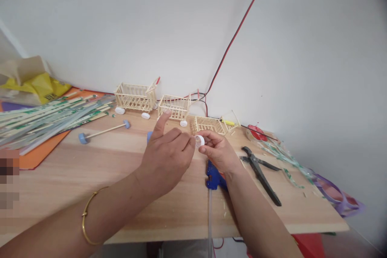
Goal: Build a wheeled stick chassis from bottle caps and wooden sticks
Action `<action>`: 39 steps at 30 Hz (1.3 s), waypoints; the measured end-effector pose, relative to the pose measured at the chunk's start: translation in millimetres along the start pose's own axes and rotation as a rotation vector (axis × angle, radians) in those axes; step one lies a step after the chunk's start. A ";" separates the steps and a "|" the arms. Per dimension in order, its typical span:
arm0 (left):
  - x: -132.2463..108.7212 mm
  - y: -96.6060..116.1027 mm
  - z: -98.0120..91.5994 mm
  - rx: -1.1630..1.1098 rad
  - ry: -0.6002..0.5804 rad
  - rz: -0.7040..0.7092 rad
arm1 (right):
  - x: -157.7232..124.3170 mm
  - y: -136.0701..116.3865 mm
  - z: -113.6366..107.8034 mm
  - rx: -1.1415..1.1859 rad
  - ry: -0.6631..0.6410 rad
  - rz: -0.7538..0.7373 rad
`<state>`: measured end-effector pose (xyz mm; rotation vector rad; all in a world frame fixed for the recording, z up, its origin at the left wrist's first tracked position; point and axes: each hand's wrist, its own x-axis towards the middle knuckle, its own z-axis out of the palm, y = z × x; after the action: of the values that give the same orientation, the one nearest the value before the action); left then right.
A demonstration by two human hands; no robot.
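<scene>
Over the middle of a wooden board, my right hand pinches a small white bottle cap between thumb and fingers. My left hand meets it from the left, its fingertips closed on the cap's edge and its index finger raised. A blue glue gun lies on the board under my right wrist. Just behind the hands sits an unwheeled stick basket.
Two stick carts with white cap wheels stand by the wall. A stick axle with blue caps lies at left, beside a pile of wrapped sticks. Black pliers lie at right, red and black wires run up the wall.
</scene>
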<state>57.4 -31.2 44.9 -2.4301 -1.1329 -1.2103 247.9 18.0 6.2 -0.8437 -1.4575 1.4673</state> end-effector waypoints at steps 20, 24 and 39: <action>-5.4 -8.7 10.6 0.224 0.039 0.127 | -5.0 -10.7 10.3 -0.430 0.091 -0.173; -7.8 -11.8 11.8 0.208 0.031 0.121 | -5.7 -15.5 17.3 -0.502 0.120 -0.196; -16.2 -24.8 16.5 0.220 0.025 0.154 | -5.1 -13.2 23.7 -0.577 0.085 -0.224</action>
<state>43.6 -15.2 18.4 -2.2832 -0.9933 -1.0101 229.7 3.0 20.7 -1.0256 -1.8751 0.8379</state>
